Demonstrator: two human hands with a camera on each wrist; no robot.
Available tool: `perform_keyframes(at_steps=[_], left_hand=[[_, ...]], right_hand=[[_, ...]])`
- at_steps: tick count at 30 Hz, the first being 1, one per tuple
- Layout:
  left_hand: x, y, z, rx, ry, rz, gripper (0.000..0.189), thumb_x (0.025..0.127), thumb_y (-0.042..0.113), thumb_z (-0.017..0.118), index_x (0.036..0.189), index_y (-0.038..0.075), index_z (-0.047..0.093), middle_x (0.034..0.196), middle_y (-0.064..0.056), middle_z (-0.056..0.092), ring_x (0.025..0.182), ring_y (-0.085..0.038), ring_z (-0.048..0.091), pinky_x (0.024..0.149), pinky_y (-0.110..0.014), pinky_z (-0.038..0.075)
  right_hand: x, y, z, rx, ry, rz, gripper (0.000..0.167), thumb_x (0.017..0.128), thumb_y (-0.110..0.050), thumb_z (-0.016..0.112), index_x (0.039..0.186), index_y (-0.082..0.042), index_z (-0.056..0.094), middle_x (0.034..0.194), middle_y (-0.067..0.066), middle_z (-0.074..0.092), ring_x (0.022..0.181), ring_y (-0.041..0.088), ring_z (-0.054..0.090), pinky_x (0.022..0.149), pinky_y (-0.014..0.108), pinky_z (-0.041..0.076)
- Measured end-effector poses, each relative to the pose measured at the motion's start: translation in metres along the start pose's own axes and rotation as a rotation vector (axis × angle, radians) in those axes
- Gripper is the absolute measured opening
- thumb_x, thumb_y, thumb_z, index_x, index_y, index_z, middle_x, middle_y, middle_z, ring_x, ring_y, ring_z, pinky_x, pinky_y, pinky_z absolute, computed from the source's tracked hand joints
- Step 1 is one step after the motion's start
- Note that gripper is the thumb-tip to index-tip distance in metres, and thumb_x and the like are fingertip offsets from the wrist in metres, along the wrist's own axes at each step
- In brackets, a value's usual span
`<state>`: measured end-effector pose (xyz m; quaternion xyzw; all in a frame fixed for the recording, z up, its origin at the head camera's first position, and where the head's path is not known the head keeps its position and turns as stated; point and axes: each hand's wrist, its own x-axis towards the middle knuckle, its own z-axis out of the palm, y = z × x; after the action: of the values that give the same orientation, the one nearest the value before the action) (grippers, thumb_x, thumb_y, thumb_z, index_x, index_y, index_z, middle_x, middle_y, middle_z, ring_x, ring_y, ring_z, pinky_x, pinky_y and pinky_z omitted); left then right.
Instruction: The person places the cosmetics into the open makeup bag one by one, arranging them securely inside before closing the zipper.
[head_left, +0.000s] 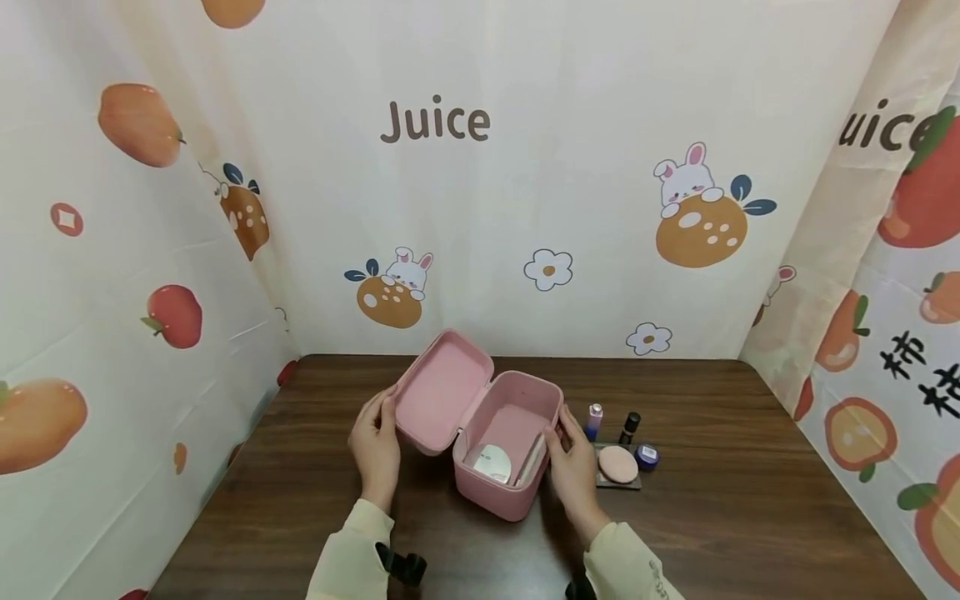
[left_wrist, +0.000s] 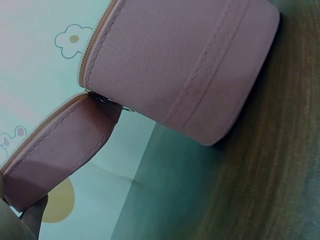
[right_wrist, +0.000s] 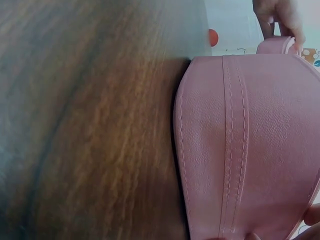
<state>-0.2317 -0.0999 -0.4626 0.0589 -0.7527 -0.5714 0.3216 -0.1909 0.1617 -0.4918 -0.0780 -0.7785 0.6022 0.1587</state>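
Observation:
A pink zip-up cosmetic case (head_left: 495, 492) stands on the table with its lid (head_left: 444, 392) swung out to the left. My left hand (head_left: 377, 442) pinches the lid's outer edge, thumb and fingers on either side, also seen in the left wrist view. On the case's right wall, my right hand (head_left: 573, 467) grips the rim, its thumb over the edge and its fingers along the outside. Inside lie a white round item (head_left: 492, 462) and a slim pale item (head_left: 529, 458) leaning along the right wall. Stitching runs round the case's side (right_wrist: 270, 135) in the right wrist view.
Right of the case, a round beige puff (head_left: 618, 464) lies on a dark flat square. Around it are a blue-and-pink tube (head_left: 594, 422), a small black-capped bottle (head_left: 630, 427) and a dark blue jar (head_left: 647, 456). A printed curtain (head_left: 480, 208) borders the wooden table (head_left: 720, 517).

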Motion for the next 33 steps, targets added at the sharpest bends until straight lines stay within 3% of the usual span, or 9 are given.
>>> perform_keyframes(at_steps=[3, 15, 21, 29, 33], left_hand=[[-0.005, 0.000, -0.003, 0.009, 0.010, 0.016, 0.023, 0.098, 0.020, 0.060, 0.113, 0.010, 0.075, 0.116, -0.005, 0.071, 0.108, -0.014, 0.063, 0.084, -0.006, 0.041], [-0.026, 0.002, -0.016, 0.018, 0.032, -0.019, 0.022, 0.097, 0.016, 0.061, 0.114, 0.011, 0.075, 0.113, -0.003, 0.071, 0.102, 0.004, 0.058, 0.083, -0.005, 0.042], [-0.032, 0.004, -0.019, 0.015, 0.052, -0.016, 0.021, 0.096, 0.014, 0.063, 0.112, 0.010, 0.076, 0.111, -0.003, 0.071, 0.097, 0.004, 0.057, 0.077, -0.006, 0.042], [-0.043, 0.004, -0.022, 0.001, 0.063, -0.022, 0.021, 0.096, 0.011, 0.063, 0.113, 0.008, 0.075, 0.111, -0.007, 0.071, 0.097, 0.006, 0.056, 0.078, -0.005, 0.041], [-0.048, 0.013, -0.027, 0.006, 0.046, -0.044, 0.022, 0.096, 0.010, 0.063, 0.114, 0.005, 0.074, 0.111, -0.010, 0.071, 0.097, 0.005, 0.056, 0.079, -0.005, 0.040]], right_hand=[[0.002, 0.000, -0.001, 0.014, -0.006, 0.001, 0.051, 0.100, -0.016, 0.056, 0.147, -0.001, 0.043, 0.154, 0.017, 0.038, 0.140, 0.032, 0.040, 0.110, 0.046, 0.036], [0.011, 0.002, -0.005, -0.016, -0.043, 0.057, 0.046, 0.102, -0.016, 0.054, 0.146, -0.009, 0.047, 0.152, 0.008, 0.044, 0.139, 0.026, 0.041, 0.107, 0.044, 0.041], [0.015, 0.001, -0.005, -0.023, -0.040, 0.075, 0.044, 0.101, -0.017, 0.054, 0.145, -0.010, 0.050, 0.147, 0.010, 0.049, 0.136, 0.027, 0.046, 0.106, 0.044, 0.043], [0.018, -0.001, -0.007, -0.006, -0.063, 0.094, 0.043, 0.102, -0.019, 0.053, 0.144, -0.011, 0.050, 0.145, 0.012, 0.052, 0.133, 0.026, 0.049, 0.104, 0.044, 0.045], [0.019, 0.000, -0.008, -0.016, -0.061, 0.092, 0.042, 0.102, -0.020, 0.054, 0.143, -0.012, 0.052, 0.141, 0.012, 0.056, 0.127, 0.024, 0.054, 0.097, 0.034, 0.049]])
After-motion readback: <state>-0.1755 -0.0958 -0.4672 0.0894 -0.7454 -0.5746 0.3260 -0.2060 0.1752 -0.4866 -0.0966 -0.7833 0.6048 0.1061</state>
